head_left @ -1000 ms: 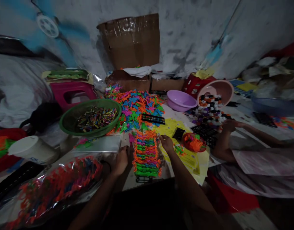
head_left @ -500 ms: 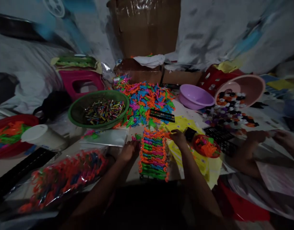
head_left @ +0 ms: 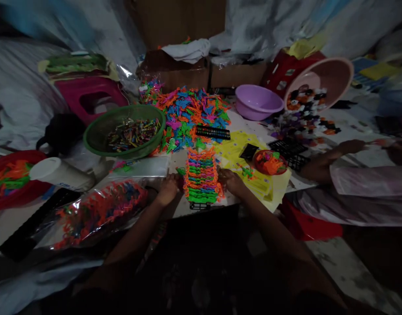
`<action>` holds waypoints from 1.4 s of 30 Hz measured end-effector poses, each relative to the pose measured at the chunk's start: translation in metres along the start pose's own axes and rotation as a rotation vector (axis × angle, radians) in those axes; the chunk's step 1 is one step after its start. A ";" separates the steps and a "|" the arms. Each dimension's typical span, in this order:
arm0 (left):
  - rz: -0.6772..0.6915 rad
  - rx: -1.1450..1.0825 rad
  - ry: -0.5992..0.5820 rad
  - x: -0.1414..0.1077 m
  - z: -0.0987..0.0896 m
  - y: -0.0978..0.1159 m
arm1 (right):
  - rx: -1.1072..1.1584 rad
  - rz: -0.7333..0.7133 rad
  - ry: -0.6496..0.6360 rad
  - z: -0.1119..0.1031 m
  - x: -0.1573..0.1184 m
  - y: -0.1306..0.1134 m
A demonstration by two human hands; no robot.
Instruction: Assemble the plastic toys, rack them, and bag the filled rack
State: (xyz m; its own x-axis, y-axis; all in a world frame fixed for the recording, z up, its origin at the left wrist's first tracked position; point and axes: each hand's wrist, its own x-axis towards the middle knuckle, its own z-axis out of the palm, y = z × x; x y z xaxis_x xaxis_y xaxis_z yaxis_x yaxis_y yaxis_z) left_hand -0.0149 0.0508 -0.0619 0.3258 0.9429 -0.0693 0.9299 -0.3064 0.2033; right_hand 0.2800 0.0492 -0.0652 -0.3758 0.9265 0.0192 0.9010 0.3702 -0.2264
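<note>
Rows of bright plastic figures [head_left: 201, 177], orange, green, blue and pink, lie side by side across a black plastic rack [head_left: 200, 205]. Their orange ends line both sides. At the rack's left side my left hand [head_left: 169, 189] is closed, with a small green plastic figure [head_left: 181, 171] at its fingertips. My right hand [head_left: 232, 182] is by the right edge, fingers curled in against the orange ends; dimness hides what they hold. Behind the rack spreads a heap of loose plastic figures [head_left: 190, 111], with another black rack [head_left: 213, 132] on its front edge.
Left are a green basin [head_left: 89, 142] of small coloured sticks, a white cup [head_left: 61, 174] and a clear bag of figures [head_left: 102, 212]. Right are a yellow sheet [head_left: 233, 146], a small red bowl [head_left: 256, 168], a purple basin [head_left: 258, 103] and a co-worker's arms [head_left: 332, 159].
The view has tilted down, so the table sits higher in the picture. My right hand has moved from the rack's far right corner nearer along its side. My left hand stays at the left side.
</note>
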 end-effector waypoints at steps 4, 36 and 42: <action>-0.061 0.040 -0.066 -0.019 0.004 -0.005 | 0.006 -0.111 -0.066 0.012 -0.012 0.005; -0.500 0.022 -0.155 -0.075 0.005 0.037 | 1.034 0.261 0.452 -0.007 -0.132 -0.076; -0.549 -0.278 -0.229 -0.066 0.010 0.011 | 0.823 0.080 0.287 0.020 -0.113 -0.080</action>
State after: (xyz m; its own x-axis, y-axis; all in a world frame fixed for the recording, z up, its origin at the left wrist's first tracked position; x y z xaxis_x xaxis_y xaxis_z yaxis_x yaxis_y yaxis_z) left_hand -0.0242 -0.0160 -0.0644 -0.1267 0.8918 -0.4344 0.9028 0.2851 0.3220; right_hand 0.2465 -0.0863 -0.0689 -0.1492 0.9699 0.1924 0.4379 0.2393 -0.8666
